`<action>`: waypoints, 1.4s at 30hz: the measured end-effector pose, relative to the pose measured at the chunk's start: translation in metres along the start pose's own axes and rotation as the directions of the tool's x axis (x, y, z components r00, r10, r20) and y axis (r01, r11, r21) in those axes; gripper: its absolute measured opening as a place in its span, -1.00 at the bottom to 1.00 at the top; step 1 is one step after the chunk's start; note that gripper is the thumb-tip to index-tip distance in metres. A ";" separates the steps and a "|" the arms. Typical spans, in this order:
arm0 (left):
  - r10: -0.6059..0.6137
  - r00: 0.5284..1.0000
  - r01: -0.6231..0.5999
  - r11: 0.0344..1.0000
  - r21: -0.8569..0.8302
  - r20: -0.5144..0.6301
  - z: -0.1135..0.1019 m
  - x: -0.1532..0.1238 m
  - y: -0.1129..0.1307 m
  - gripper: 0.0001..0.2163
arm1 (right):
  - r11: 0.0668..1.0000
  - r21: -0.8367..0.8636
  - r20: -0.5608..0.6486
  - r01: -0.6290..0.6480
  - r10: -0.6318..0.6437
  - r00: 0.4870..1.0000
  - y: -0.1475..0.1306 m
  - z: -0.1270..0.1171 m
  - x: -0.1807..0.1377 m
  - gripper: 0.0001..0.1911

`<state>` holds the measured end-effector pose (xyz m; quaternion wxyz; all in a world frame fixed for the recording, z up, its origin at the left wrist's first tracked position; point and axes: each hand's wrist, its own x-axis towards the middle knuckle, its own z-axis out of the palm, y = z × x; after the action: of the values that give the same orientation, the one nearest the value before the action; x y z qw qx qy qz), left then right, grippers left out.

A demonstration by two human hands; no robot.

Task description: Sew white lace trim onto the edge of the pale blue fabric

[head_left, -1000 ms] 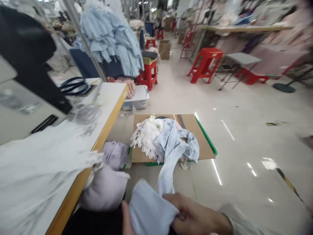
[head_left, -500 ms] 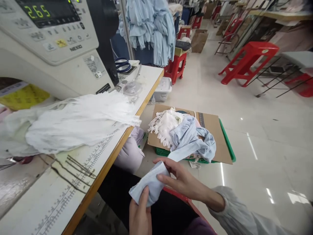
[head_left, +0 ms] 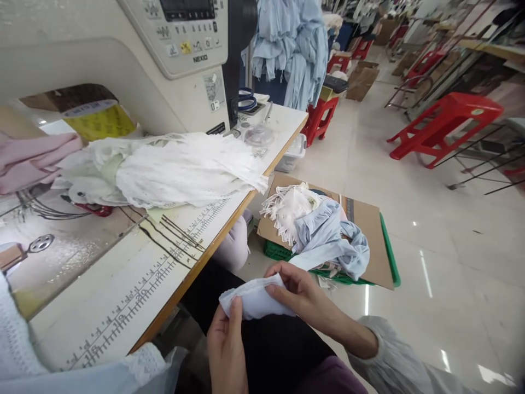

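Both hands hold a small pale blue fabric piece [head_left: 252,300] over my lap, just off the table's front edge. My left hand [head_left: 226,350] pinches its near left end with the thumb on top. My right hand [head_left: 304,295] grips its right end, fingers curled over the cloth. A heap of white lace strips [head_left: 180,171] lies on the sewing table [head_left: 135,284] to the left. Behind it stands the sewing machine [head_left: 135,60].
On the floor to the right a green crate under cardboard [head_left: 365,230] carries white trims and light blue cloth [head_left: 328,241]. Pink fabric [head_left: 33,158] lies at the far left. Red stools [head_left: 447,123] and hanging blue garments [head_left: 291,44] stand farther back.
The view swung left from the floor toward the sewing table and machine. The blue piece came up from the crate side to my lap, with both hands closing on its ends.
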<state>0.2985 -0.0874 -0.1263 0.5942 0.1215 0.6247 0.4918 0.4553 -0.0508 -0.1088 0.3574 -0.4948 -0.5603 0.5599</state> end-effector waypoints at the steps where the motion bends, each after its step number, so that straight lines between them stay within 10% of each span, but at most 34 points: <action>1: 0.033 0.999 -0.032 0.999 0.022 -0.036 -0.002 0.001 0.000 -0.51 | 0.999 -0.035 -0.011 0.013 -0.014 1.000 -0.002 0.001 -0.001 -0.80; 6: 0.162 0.966 -0.156 0.987 0.043 -0.201 -0.003 -0.002 0.001 -0.49 | 0.968 -0.199 -0.004 0.151 -0.155 0.988 -0.011 0.008 -0.010 -0.90; 12: 0.024 0.998 -0.030 0.994 -0.105 -0.058 0.004 -0.013 0.007 -0.48 | 0.897 -0.262 0.122 0.356 -0.335 0.934 -0.006 0.023 -0.020 -0.74; 30: -0.018 0.999 0.025 0.981 -0.191 0.035 -0.003 -0.007 0.001 -0.51 | 0.907 -0.366 -0.123 0.210 -0.271 0.955 0.003 0.018 -0.022 -0.92; 42: -0.040 0.999 0.040 0.992 -0.117 -0.001 -0.004 -0.005 -0.008 -0.51 | 0.786 -0.555 0.060 0.273 -0.290 0.955 -0.005 0.018 -0.011 -0.83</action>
<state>0.3003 -0.0970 -0.1297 0.6089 0.0732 0.5981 0.5158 0.4405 -0.0658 -0.1043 0.2850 -0.4961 -0.7612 0.3054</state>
